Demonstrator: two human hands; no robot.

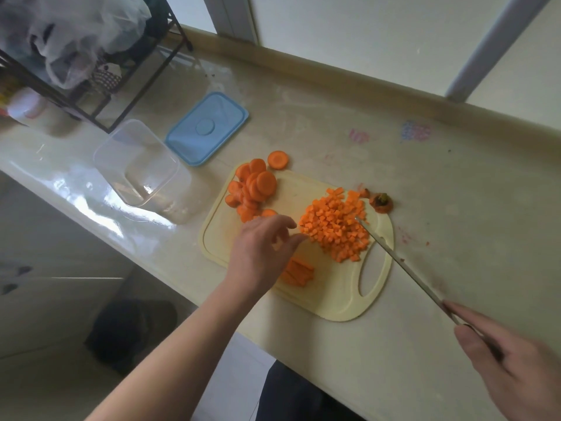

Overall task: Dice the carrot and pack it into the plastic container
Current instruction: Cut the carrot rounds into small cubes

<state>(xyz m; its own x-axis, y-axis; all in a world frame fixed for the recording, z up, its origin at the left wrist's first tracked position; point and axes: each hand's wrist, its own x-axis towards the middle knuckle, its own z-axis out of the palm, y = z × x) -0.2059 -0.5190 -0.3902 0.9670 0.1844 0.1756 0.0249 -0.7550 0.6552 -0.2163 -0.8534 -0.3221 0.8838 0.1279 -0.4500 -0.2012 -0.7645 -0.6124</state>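
A pale yellow cutting board (331,296) lies on the counter. On it sit a heap of diced carrot (335,227), a stack of round carrot slices (253,185) at its far left corner, and a few carrot sticks (297,273) near its front. My left hand (262,253) hovers over the board with fingers spread and relaxed, partly covering the sticks. My right hand (510,360) grips the handle of a long knife (400,261), whose tip touches the diced heap. The clear plastic container (136,165) stands open to the left of the board.
The container's blue lid (208,127) lies behind the board. One slice (277,159) and the carrot top (381,202) lie off the board on the counter. A black wire rack (91,95) with bags stands at the far left. The counter's front edge runs just below the board.
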